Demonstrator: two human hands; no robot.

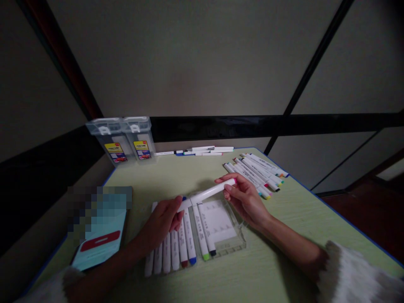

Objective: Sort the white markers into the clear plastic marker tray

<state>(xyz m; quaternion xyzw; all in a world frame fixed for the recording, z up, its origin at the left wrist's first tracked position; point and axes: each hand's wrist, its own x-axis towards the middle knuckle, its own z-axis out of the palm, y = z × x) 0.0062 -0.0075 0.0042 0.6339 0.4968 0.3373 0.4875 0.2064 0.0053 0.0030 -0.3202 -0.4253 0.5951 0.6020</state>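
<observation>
A white marker (208, 192) with a pink end is held tilted between my two hands, above a transparent plastic marker case (229, 248). My right hand (248, 198) pinches it near the pink end. My left hand (166, 216) has its thumb and fingers closed on the other end, where a seam shows across the barrel. Under the hands, several white markers lie side by side in the case, among them a blue-ended marker (189, 240), a green-ended marker (201, 235) and a black-ended marker (208, 231). My left hand partly covers that row.
Two lidded transparent boxes (121, 141) with yellow labels stand at the back left. A few loose markers (205, 150) lie along the back edge, and a pile of markers (255, 170) at the right. A tablet or phone (104, 229) with a lit screen is at the left of the green table (252, 273).
</observation>
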